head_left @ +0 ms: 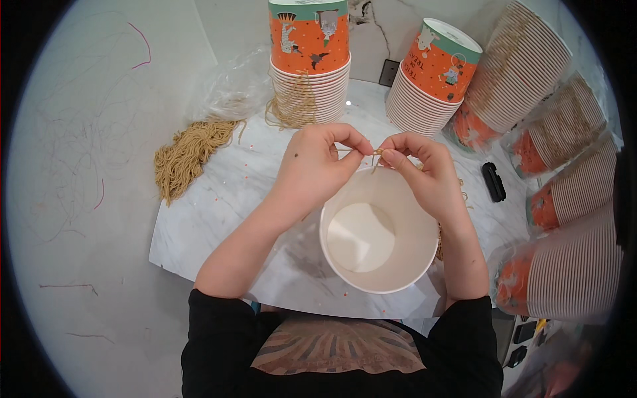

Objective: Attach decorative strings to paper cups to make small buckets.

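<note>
A thin tan cord is stretched between my two hands, above the far rim of a white paper bucket. My left hand pinches it between thumb and fingertips. From the other side, my right hand grips the same cord close by, with a short end hanging down between the fingertips. Whether there is a knot in it is too small to tell. The bucket stands upright in front of me, its white bottom visible. More tan cord shows behind my right forearm, partly hidden.
Loose tan cords lie at the table's left, beside a clear plastic bag. Stacked orange paper buckets stand at the back, cord draped over them; another stack is right of it. Bagged stacks line the right, near a black object.
</note>
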The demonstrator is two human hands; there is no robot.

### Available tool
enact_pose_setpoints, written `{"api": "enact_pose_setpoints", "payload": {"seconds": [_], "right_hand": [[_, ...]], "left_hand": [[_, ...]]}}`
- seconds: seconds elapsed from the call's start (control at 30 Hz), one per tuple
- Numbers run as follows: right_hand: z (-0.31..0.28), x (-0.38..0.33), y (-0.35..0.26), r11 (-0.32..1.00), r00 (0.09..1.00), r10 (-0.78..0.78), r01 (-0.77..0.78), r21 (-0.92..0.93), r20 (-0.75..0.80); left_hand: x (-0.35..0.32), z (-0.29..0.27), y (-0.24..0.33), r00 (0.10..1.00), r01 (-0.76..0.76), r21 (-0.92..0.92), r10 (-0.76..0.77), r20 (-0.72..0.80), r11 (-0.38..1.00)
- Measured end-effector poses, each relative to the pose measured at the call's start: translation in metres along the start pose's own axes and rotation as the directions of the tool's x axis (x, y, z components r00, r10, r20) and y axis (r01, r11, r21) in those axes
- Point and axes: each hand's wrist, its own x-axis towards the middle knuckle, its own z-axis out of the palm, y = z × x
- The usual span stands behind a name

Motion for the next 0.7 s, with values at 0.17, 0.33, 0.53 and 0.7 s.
{"api": "enact_pose_setpoints", "payload": {"seconds": [0.17,0.33,0.53,0.7], "right_hand": [[0.003,0.001,-0.001,0.999,0.999,0.033,-0.034,0.031,0.011],[0.007,-0.003,-0.003,0.991,0.998,-0.054,0.051,-0.125,-0.02],[0.012,-0.006,-0.007,0.944,0.98,-0.187,0.159,-0.288,-0.073],[0.012,-0.005,-0.006,0.898,0.963,-0.261,0.218,-0.382,-0.062]], "left_hand": [[0.0,-0.006,-0.004,0.999,-0.001,0.042,-0.001,0.045,0.999],[0.002,-0.004,-0.004,0.997,0.025,-0.04,-0.022,0.068,0.999],[0.004,-0.005,-0.006,0.991,0.09,-0.149,-0.073,0.115,0.985],[0.008,-0.004,-0.015,0.967,0.196,-0.298,-0.135,0.214,0.934]]}}
